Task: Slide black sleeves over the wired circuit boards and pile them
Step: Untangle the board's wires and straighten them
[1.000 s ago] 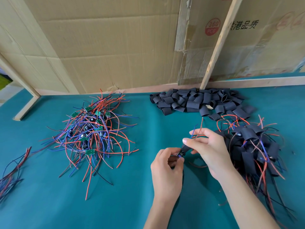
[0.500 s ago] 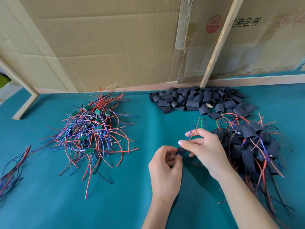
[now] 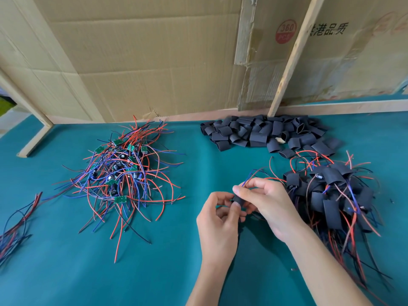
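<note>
A black sleeve (image 3: 238, 199) sits between both hands at the centre of the teal table. My right hand (image 3: 268, 202) pinches it from above with thumb and forefinger, and red and blue wires (image 3: 257, 173) stick out behind its fingers. My left hand (image 3: 217, 219) grips the sleeve's near end with curled fingertips; the board inside is hidden. A heap of bare green boards with red, blue and black wires (image 3: 120, 175) lies at the left. Loose empty sleeves (image 3: 265, 134) are heaped at the back. Sleeved boards (image 3: 331, 195) are piled at the right.
Cardboard sheets (image 3: 143, 62) and a slanted wooden batten (image 3: 293, 56) close off the back of the teal table (image 3: 88, 272). A wooden frame leg (image 3: 33, 138) stands at the far left. A small bundle of loose wires (image 3: 15, 228) lies at the left edge.
Both hands have stayed at the table's centre and closed together on the sleeve; the right hand's fingers now cover more of it. The piles have not moved.
</note>
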`<state>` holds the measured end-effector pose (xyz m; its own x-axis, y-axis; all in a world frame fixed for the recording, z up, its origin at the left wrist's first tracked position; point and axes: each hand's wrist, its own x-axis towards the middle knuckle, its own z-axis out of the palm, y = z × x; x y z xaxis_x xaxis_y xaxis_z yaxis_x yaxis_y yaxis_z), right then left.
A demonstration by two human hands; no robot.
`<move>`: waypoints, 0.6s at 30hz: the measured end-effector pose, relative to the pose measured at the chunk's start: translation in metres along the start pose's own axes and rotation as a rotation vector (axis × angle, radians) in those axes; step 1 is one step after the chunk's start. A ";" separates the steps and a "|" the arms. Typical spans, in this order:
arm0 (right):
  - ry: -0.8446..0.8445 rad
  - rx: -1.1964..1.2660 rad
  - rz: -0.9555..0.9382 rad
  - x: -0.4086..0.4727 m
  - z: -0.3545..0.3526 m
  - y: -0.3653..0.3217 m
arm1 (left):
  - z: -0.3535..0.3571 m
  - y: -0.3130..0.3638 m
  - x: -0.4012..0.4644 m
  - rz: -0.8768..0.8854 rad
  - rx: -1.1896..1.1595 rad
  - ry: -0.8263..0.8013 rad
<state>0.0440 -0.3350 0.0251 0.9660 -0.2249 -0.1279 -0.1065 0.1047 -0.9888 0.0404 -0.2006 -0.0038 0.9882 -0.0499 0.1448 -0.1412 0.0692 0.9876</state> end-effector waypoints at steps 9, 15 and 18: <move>0.037 0.080 -0.036 -0.006 0.003 -0.014 | 0.000 0.003 -0.001 -0.034 0.017 -0.032; 0.340 -0.243 -0.268 -0.025 -0.062 -0.069 | 0.003 0.002 0.000 -0.041 0.058 -0.015; 0.429 -0.578 -0.191 -0.045 -0.120 -0.103 | 0.003 -0.001 0.000 -0.038 0.049 -0.033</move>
<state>-0.0172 -0.4521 0.1240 0.8160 -0.5586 0.1485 -0.1668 -0.4735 -0.8649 0.0404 -0.2032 -0.0047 0.9905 -0.0846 0.1082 -0.1071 0.0175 0.9941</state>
